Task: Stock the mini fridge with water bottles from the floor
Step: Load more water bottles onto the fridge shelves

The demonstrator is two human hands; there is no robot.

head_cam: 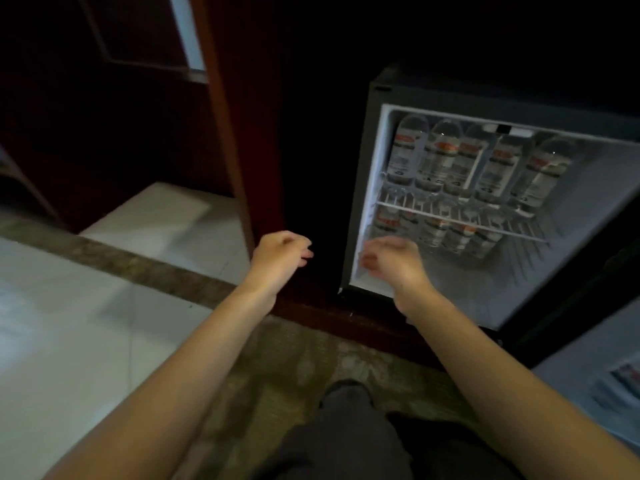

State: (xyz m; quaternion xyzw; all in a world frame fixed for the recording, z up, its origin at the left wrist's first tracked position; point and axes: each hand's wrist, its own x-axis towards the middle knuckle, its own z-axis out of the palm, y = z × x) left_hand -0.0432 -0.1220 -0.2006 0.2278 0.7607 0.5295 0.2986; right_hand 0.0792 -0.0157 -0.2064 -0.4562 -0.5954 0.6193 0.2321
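By the lower left corner of the open fridge [588, 209], the left hand [280, 254] and right hand [391, 261] hover empty, fingers loosely curled; bottles [446, 157] fill its shelf [450, 220] and below, so stocking seems nearly done, with no bottle visible on the floor [69, 323] to fetch next.

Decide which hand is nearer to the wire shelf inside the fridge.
Right. The right hand hovers at the open front of the fridge, just below and left of the wire shelf. The left hand is further left, before the wooden panel beside the fridge.
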